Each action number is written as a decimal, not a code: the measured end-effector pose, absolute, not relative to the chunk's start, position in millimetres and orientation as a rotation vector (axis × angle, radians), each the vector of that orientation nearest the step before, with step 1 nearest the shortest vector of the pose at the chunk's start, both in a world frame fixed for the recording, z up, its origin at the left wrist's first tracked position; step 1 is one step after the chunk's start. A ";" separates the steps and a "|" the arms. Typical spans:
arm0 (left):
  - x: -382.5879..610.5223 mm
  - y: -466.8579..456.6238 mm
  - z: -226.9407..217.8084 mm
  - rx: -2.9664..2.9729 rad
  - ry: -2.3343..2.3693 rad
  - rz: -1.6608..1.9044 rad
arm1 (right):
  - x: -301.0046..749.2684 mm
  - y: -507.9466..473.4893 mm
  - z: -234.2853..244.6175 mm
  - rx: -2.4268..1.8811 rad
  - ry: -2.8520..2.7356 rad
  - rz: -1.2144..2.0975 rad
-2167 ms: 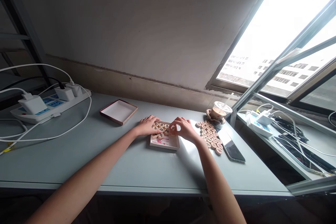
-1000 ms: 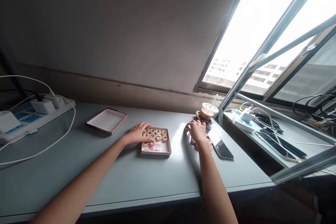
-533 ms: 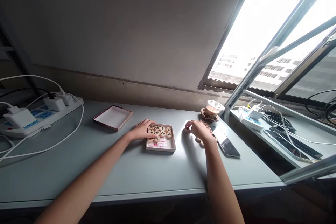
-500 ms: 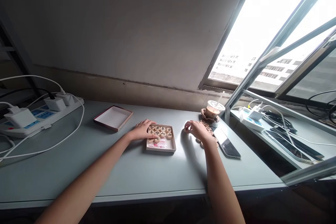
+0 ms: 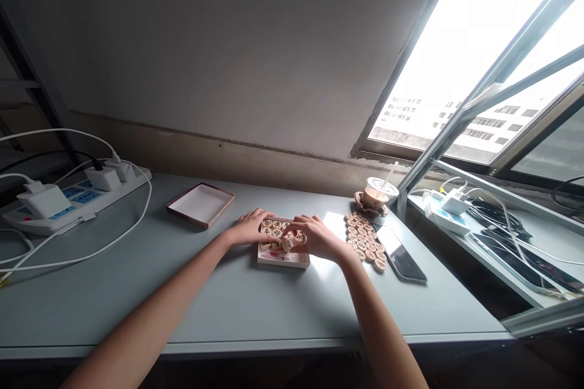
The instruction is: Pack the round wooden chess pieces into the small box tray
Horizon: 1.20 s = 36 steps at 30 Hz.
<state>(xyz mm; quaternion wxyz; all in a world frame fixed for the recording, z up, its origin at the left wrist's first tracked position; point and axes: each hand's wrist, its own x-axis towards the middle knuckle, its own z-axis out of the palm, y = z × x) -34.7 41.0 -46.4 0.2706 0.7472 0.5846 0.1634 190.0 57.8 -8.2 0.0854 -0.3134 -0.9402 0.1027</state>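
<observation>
A shallow open box (image 5: 283,261) on the desk holds several round wooden Chinese chess pieces (image 5: 277,233) with characters on top, and a white plastic packet with red print (image 5: 271,254) lies in its front part. My left hand (image 5: 249,228) grips the box at its left side, fingers by the back corner and thumb over the pieces. Over the box's right half, my right hand (image 5: 312,236) pinches one chess piece (image 5: 287,244) between thumb and fingers. The hand hides some pieces behind it. More chess pieces (image 5: 365,237) lie in rows on the desk to the right.
The box lid (image 5: 201,203) lies inside-up at the back left. A phone (image 5: 404,258) lies beside the loose pieces, with a lidded drink cup (image 5: 378,192) behind them. A power strip (image 5: 77,200) with white cables is at far left; a metal shelf (image 5: 483,261) stands right.
My right hand has moved left from beside the loose pieces to above the box, carrying a chess piece. The left hand stays at the box. The view has shifted slightly.
</observation>
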 end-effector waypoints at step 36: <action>-34.0 40.0 -45.1 2.021 1.591 0.418 | 189.5 55.1 -4.0 -1.139 -2.862 0.317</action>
